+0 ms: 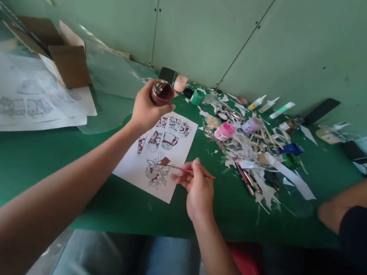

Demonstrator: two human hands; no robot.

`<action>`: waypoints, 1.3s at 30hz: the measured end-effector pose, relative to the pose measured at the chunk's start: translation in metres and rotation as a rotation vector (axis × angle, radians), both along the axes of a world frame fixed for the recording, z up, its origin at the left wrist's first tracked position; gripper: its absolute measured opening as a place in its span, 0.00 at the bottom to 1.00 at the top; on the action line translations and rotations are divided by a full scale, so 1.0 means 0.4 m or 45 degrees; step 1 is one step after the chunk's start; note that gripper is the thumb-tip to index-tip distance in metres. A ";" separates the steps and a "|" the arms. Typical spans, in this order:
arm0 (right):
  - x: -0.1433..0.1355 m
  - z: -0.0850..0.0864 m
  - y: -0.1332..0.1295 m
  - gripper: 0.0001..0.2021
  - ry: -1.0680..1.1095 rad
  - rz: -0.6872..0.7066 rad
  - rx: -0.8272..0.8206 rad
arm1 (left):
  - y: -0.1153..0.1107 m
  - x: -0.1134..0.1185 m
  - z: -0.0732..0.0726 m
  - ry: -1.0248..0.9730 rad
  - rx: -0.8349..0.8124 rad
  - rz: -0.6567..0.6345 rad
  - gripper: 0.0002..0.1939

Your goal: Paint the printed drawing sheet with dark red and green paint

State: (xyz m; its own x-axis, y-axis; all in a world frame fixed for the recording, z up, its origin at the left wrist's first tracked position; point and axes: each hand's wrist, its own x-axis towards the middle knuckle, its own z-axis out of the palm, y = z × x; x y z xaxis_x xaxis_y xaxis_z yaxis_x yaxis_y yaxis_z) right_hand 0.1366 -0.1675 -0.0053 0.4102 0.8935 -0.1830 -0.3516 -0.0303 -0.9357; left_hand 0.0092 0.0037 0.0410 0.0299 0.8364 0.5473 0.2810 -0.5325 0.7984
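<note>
My left hand is closed around a small jar of dark red paint, tilted so that its mouth faces me, over the top of a printed sheet. The sheet bears line drawings, some with dark red areas. Pinched in my right hand is a thin red paintbrush. The brush tip points left at the lower drawing, beside a dark red patch; whether it touches the paper I cannot tell.
Paper scraps and tools lie heaped to the right, with a pink paint jar and a lilac jar among them. A green jar stands behind. An open cardboard box is at left. Another person's arm rests at right.
</note>
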 end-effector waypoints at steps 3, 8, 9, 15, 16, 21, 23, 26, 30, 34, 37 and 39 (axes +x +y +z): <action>-0.003 0.004 0.017 0.22 -0.087 0.149 0.091 | 0.061 -0.015 -0.032 0.024 0.017 0.003 0.24; 0.022 0.021 0.152 0.25 -0.380 0.313 0.392 | 0.095 -0.024 -0.087 0.077 -0.033 0.018 0.27; 0.022 0.022 0.186 0.26 -0.438 0.353 0.443 | 0.098 -0.022 -0.097 0.078 -0.038 0.020 0.27; -0.022 -0.011 0.286 0.28 -0.599 0.625 0.626 | 0.141 -0.016 -0.159 0.018 0.117 -0.083 0.27; -0.028 -0.019 0.285 0.28 -0.592 0.601 0.664 | 0.148 -0.015 -0.168 -0.004 0.140 -0.113 0.27; -0.035 -0.033 0.264 0.26 -0.707 0.549 0.714 | 0.158 -0.010 -0.181 0.010 0.122 -0.138 0.25; -0.033 -0.029 0.261 0.26 -0.774 0.532 0.680 | 0.156 -0.007 -0.180 0.006 0.127 -0.126 0.24; -0.033 -0.026 0.258 0.26 -0.840 0.538 0.638 | 0.153 -0.004 -0.179 -0.035 0.160 -0.110 0.21; -0.034 -0.028 0.255 0.25 -0.893 0.564 0.628 | 0.153 -0.003 -0.181 -0.112 0.234 -0.130 0.20; -0.036 -0.030 0.254 0.25 -0.932 0.592 0.653 | 0.150 -0.005 -0.177 -0.101 0.225 -0.139 0.20; -0.037 -0.029 0.253 0.24 -0.963 0.599 0.654 | 0.145 -0.007 -0.172 -0.024 0.195 -0.127 0.20; -0.037 -0.028 0.252 0.24 -0.976 0.597 0.644 | 0.142 -0.007 -0.170 0.005 0.184 -0.123 0.20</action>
